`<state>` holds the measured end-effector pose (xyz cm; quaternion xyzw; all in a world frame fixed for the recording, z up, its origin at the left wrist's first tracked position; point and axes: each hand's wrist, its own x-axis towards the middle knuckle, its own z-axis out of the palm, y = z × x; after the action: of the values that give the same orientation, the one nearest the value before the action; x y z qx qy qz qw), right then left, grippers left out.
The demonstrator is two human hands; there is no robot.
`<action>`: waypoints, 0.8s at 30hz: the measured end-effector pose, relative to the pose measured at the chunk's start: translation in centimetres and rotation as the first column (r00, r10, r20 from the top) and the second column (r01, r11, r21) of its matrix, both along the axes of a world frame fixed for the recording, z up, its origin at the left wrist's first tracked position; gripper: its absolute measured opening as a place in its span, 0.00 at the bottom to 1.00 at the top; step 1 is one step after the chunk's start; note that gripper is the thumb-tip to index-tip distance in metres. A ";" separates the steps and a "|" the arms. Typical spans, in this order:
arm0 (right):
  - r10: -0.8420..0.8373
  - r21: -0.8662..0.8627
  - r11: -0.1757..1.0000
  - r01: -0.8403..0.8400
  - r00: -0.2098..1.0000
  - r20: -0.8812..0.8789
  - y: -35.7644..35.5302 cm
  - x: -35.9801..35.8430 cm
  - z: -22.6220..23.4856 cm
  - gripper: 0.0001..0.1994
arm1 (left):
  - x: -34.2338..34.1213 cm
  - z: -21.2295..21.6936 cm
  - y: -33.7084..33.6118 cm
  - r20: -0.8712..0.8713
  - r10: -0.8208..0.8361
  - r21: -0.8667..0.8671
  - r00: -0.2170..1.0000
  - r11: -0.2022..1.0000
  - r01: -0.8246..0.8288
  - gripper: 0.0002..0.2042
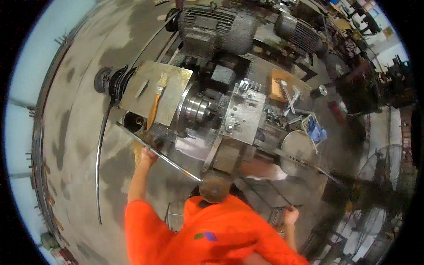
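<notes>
My left hand (pixel 149 155), arm stretched forward, is closed at a long shiny metal rod (pixel 170 164) that slants across the front of a lathe. Low on the right, my right hand (pixel 290 215) has its fingers curled beside a thin dark bar; what they hold, if anything, is too small to make out. Beyond the left hand is the lathe's headstock (pixel 143 97), with a wooden-handled brush (pixel 154 106) and a small metal bar (pixel 142 88) lying on top. A round steel chuck (pixel 196 109) faces the tool post (pixel 244 115). A round dark handwheel (pixel 214 189) sits right before my body.
A large ribbed motor (pixel 216 31) stands behind the lathe, with a second motor (pixel 298 33) farther right. Right of the tool post are a wooden box (pixel 278 86), calipers (pixel 295 99), a blue cloth (pixel 316 132) and a round plate (pixel 299 152). A fan guard (pixel 383 170) stands far right.
</notes>
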<state>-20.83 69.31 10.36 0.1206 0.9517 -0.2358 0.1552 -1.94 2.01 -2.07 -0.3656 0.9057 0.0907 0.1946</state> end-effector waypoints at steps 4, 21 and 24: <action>0.015 -0.002 1.000 -0.015 1.000 0.017 -0.8 1.4 0.1 0.14 | 2.0 -8.0 4.0 -0.446 0.372 -0.032 0.814 0.903 -0.429 0.17; 0.640 -0.185 0.530 -0.828 0.533 -0.553 -31.9 -11.3 16.3 0.15 | 3.9 3.6 0.1 -0.147 0.184 0.013 0.972 0.983 -0.184 0.18; 0.717 -0.002 0.230 -0.973 0.171 -0.676 -40.1 -12.0 15.2 0.16 | 5.3 14.1 -1.9 -0.454 0.300 -0.032 0.839 0.935 -0.352 0.16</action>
<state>-32.83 29.22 25.61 -0.5637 0.7564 -0.3318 0.0067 3.34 0.14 11.99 -0.4947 0.8540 0.1512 -0.0557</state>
